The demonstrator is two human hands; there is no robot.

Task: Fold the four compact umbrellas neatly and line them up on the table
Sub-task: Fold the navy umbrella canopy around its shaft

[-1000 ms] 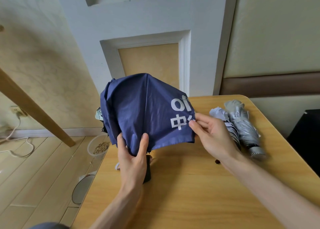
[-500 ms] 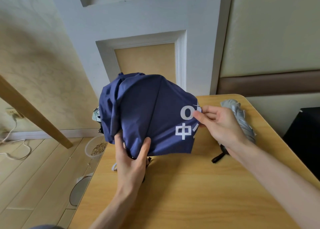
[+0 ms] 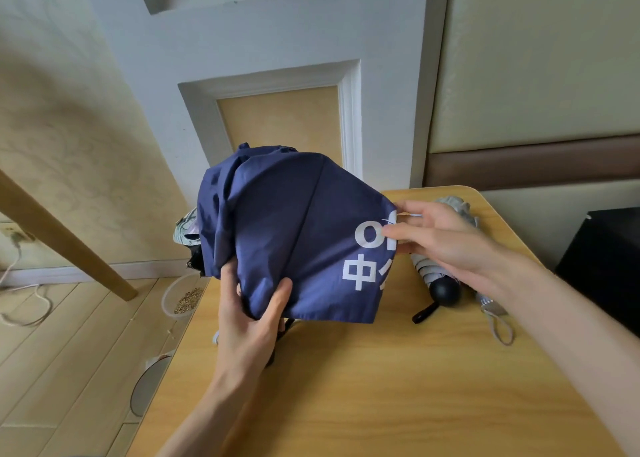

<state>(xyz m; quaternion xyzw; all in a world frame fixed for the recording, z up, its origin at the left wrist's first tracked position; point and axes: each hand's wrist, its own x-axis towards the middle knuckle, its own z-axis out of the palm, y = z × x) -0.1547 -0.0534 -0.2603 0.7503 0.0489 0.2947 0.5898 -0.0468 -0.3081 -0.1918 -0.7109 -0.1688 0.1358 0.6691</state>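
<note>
Rightward and higher has gone the right hand, pinching the navy umbrella by its printed edge. At its 6 o'clock the left hand grips bunched cloth above the counter. Two folded umbrellas lie at 3 o'clock.

Bare arms on my feed.
The left hand and right hand are bare; forearms uncovered behind each wrist.

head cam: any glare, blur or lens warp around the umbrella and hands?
Head view: soft, even light, no glare on the navy umbrella; its white print reads crisp. Head view: faint shadow beneath it on the table. Head view: wide-angle warp tilts the wall panels; left hand and right hand show no motion blur.
</note>
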